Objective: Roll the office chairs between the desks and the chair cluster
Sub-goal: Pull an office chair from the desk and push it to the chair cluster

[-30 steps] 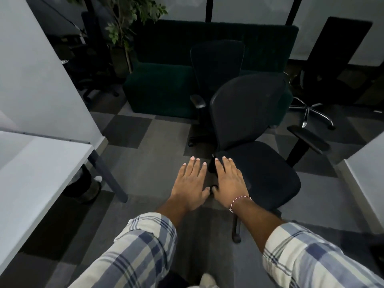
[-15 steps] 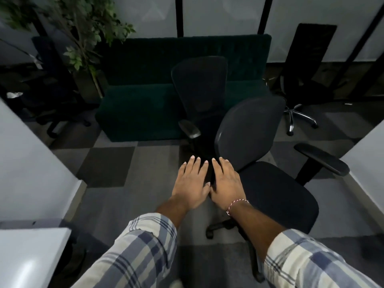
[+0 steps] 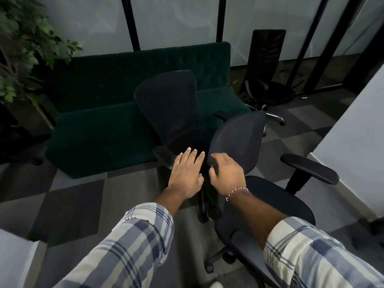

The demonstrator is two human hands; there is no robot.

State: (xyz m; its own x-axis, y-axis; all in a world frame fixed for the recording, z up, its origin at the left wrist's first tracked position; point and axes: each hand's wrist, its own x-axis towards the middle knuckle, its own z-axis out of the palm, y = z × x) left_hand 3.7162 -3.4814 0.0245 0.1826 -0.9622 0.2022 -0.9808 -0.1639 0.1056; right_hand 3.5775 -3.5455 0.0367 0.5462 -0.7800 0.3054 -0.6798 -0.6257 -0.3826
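Right hand (image 3: 226,175) had its grip curled around the lower left edge of the near chair (image 3: 236,142)'s backrest, thumb side wrapped on. Left hand (image 3: 186,175) was flat and spread just left of that grip, holding nothing that I could tell, maybe resting on an armrest. The chair's seat sat right of the grip, backrest leaning up and away. Beyond the grip, a second chair (image 3: 166,104) stood touching-close before the green sofa (image 3: 104,129), so pushing looked tight.

The right hand (image 3: 227,175) grips the near chair (image 3: 239,142) at its backrest edge. The left hand (image 3: 187,173) lies flat beside it. A second chair (image 3: 168,104) stands at 11 o'clock, before the green sofa (image 3: 99,129).
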